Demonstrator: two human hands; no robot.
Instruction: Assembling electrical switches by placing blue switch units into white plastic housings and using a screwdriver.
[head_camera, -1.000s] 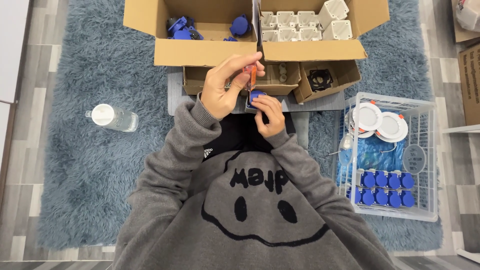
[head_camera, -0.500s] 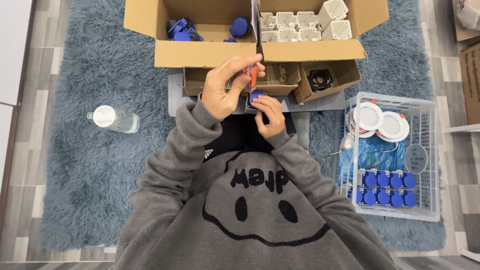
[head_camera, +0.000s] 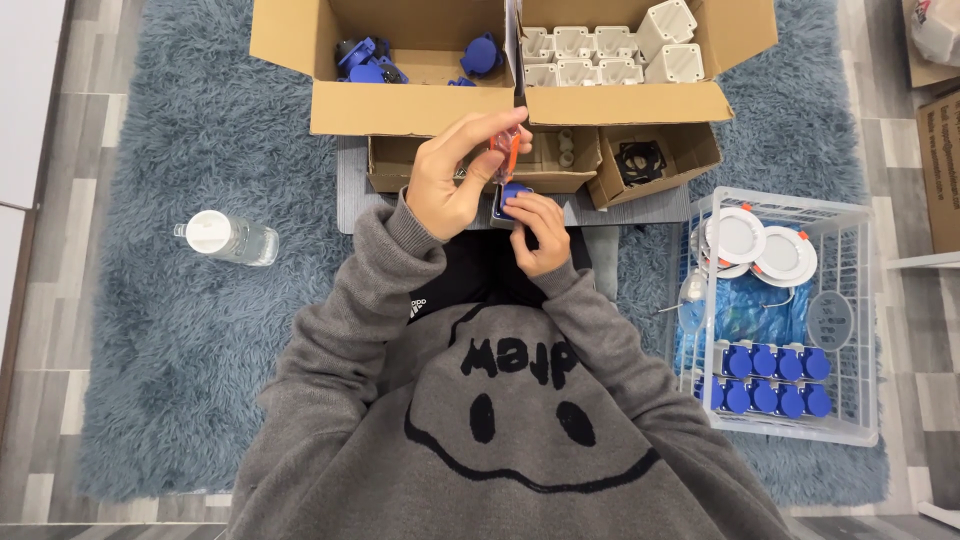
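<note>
**Screwdriver Stays Upright Over the Blue Part**

While the left hand (head_camera: 447, 185) grips an orange-handled screwdriver (head_camera: 503, 155) upright, its tip stays pointed down at the small blue socket part (head_camera: 512, 197) that the right hand (head_camera: 541, 232) pinches from below. Compared with the frames a second and half a second ago, very little has shifted: the tool handle sits at nearly the same tilt, the fingers of the left hand stay wrapped around it, and the right hand has not let go of the blue piece. That steadiness suggests, as a judgement only, that a fastening step on this part is under way rather than finished.

Both hands are close together, almost touching, just in front of the person's chest in a grey sweatshirt (head_camera: 500, 420). Beyond the hands lie open cardboard boxes (head_camera: 420, 105); the one beyond the left hand holds more blue parts (head_camera: 365, 60), the one beyond the right hand holds white housings (head_camera: 600, 45). To the right of the right hand stands a white wire basket (head_camera: 860, 330) with rows of blue caps (head_camera: 770, 378) and round white lamp discs (head_camera: 760, 245). Well out to the left of the left hand a clear water bottle (head_camera: 228, 237) lies on the blue shaggy rug (head_camera: 150, 350).
</note>
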